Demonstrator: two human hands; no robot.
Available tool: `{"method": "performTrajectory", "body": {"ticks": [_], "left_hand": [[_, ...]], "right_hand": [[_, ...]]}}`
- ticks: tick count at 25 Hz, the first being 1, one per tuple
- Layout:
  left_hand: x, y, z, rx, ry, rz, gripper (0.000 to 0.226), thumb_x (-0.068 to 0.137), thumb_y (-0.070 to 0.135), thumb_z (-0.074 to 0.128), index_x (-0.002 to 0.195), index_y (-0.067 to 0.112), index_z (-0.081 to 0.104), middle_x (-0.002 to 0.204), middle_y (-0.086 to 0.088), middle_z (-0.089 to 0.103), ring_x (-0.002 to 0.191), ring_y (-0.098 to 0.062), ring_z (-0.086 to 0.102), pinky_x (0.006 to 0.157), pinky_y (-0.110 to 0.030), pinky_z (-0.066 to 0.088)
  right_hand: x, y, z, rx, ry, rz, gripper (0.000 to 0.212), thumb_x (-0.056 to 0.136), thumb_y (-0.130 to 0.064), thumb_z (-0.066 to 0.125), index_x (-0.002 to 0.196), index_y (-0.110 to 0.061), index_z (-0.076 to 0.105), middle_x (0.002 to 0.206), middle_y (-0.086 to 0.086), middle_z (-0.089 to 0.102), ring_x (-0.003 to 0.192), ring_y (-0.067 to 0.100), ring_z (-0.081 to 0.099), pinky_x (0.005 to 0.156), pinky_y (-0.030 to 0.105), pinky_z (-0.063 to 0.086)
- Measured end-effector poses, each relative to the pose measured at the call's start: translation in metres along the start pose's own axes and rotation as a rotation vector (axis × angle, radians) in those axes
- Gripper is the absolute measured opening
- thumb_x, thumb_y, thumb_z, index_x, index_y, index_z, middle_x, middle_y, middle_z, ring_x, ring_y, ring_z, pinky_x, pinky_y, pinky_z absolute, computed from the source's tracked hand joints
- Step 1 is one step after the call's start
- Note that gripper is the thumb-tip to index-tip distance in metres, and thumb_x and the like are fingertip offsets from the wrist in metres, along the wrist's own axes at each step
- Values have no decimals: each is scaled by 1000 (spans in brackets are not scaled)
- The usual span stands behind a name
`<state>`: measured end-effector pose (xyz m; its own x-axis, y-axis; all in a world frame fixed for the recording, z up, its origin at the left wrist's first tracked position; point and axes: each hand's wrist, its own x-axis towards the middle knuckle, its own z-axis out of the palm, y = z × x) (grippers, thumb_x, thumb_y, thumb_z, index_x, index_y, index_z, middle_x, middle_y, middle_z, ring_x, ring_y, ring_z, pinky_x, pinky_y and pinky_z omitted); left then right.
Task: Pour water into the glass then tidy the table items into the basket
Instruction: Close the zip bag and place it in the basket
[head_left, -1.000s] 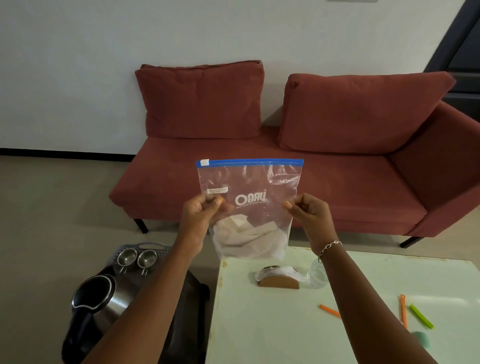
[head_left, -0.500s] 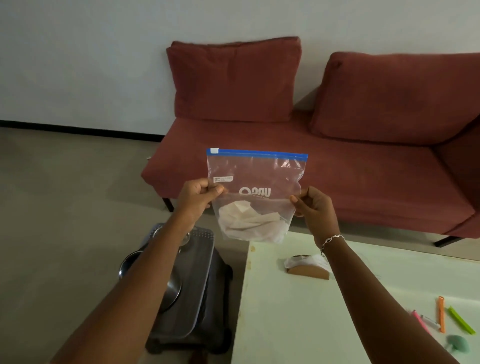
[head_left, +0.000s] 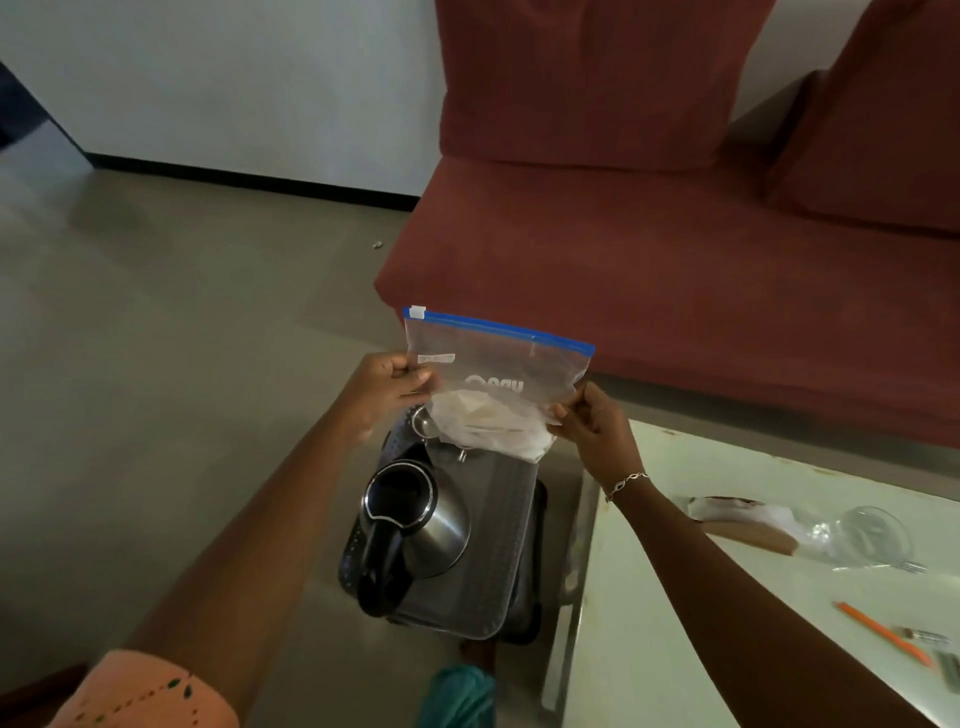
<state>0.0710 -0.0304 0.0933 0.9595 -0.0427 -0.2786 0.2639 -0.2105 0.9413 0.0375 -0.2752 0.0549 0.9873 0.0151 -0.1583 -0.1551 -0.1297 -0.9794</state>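
I hold a clear zip bag with a blue seal strip and white folded material inside. My left hand pinches its left edge and my right hand pinches its right edge. The bag hangs above the far end of the grey basket, which stands on the floor left of the table. A steel kettle with a black handle sits in the basket, and small metal cups show partly behind the bag. The glass lies on the pale table at right.
A red sofa stands behind the table and basket. On the table lie a tape dispenser, an orange pencil and small items at the right edge. Bare floor spreads to the left.
Both hands carried the bag leftward and lower, from above the table's corner to above the basket. The view swung down and left, bringing the kettle and basket under the bag.
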Motion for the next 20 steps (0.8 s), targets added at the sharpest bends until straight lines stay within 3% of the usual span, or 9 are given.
{"method": "performTrajectory", "body": {"ticks": [3,6,7,9,12,14,17,20], "left_hand": [[19,-26,-26,-9,-4,-43,23,91,-3,47,111,-11,55,86,-10,63,72,-4,66,73,-15,55],[39,-53,-44,-14,-9,-83,23,90,-3,48,110,-12,55,89,-9,64,83,-12,63,74,-15,56],[45,-62,-49,-15,-13,-98,23,90,-3,48,110,-12,55,90,-9,64,83,-13,63,75,-14,55],[54,-81,-56,-15,-20,-130,23,90,-4,47,110,-12,55,89,-9,63,79,-9,65,74,-14,55],[60,-106,-63,4,-11,-176,22,90,-5,47,109,-13,55,86,-8,63,68,2,67,73,-15,55],[63,-122,-68,5,-9,-214,22,90,-5,46,109,-15,53,90,-13,63,69,-1,67,77,-19,54],[65,-139,-73,23,-23,-252,24,91,-5,46,111,-16,52,103,-20,59,80,-13,62,77,-18,54],[66,-153,-76,14,-27,-279,23,91,-5,45,111,-14,53,104,-19,59,82,-14,61,72,-13,54]], "right_hand": [[12,19,32,-89,-8,19,8,88,-1,55,87,5,50,89,31,62,88,42,62,81,44,54],[26,37,56,-213,-15,15,18,87,-6,58,74,-12,47,71,17,61,62,15,52,60,11,42],[30,43,62,-247,-25,13,25,87,-6,59,70,-17,43,65,8,55,59,9,45,53,8,37],[38,55,73,-301,-46,19,32,86,-6,58,66,-21,38,64,-1,46,58,7,39,51,8,34],[40,72,86,-342,-100,31,27,88,-10,56,69,-22,41,66,-7,48,60,6,47,57,6,39],[42,84,95,-376,-157,60,22,90,-13,55,73,-21,44,68,-8,52,64,8,53,64,15,43],[46,99,105,-419,-189,76,34,89,-12,55,67,-31,39,62,-15,46,57,-3,45,56,6,38],[51,109,113,-482,-220,102,38,89,-13,56,64,-31,35,56,-13,40,51,-1,37,52,7,36]]}}
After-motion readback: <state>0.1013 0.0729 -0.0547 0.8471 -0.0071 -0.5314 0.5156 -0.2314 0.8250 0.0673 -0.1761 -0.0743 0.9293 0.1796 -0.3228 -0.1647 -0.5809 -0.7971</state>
